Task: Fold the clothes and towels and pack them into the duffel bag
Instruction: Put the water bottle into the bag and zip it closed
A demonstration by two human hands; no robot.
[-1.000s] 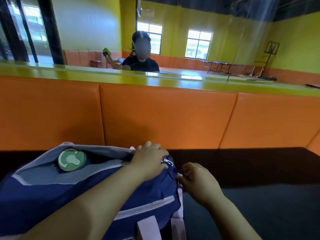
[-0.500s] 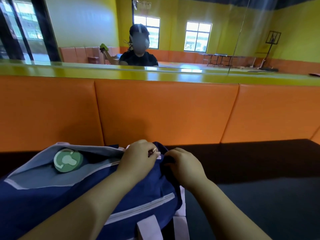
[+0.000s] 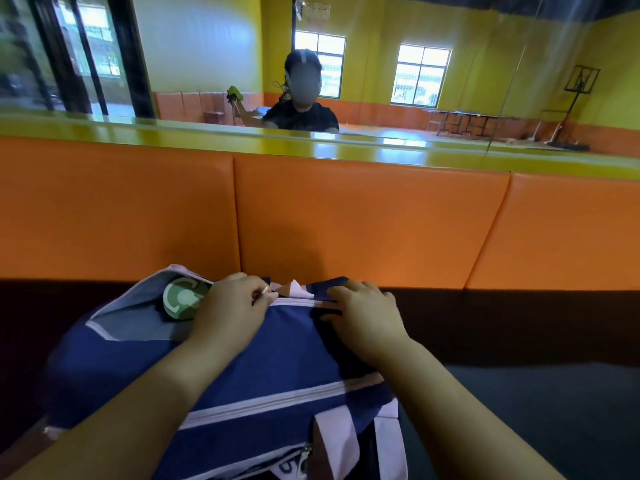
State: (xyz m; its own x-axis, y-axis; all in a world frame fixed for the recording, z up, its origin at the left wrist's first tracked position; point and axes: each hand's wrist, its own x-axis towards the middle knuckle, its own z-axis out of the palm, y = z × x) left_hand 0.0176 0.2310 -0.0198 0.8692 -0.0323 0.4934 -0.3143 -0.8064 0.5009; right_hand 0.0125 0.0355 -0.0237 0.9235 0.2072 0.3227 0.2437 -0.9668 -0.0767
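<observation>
A navy duffel bag (image 3: pixel 277 355) with white zip lines and pale pink straps lies on the dark floor mat in front of me. Its top opening still gapes at the left, where grey lining and a round green patch (image 3: pixel 181 297) show. My left hand (image 3: pixel 230 311) pinches the small metal zipper pull on the bag's top seam. My right hand (image 3: pixel 363 315) presses down on the right end of the bag, fingers curled over the fabric. Whatever is inside the bag is hidden.
An orange padded wall (image 3: pixel 363 220) stands just behind the bag, topped by a yellow-green ledge. Above the ledge a mirror (image 3: pixel 450 81) shows a person in a black top and a yellow hall. Dark mat (image 3: pixel 536 393) stretches to the right.
My left hand has moved left along the top seam with the zipper pull. My right hand went from beside the bag onto its right end. The closed stretch of zip is longer.
</observation>
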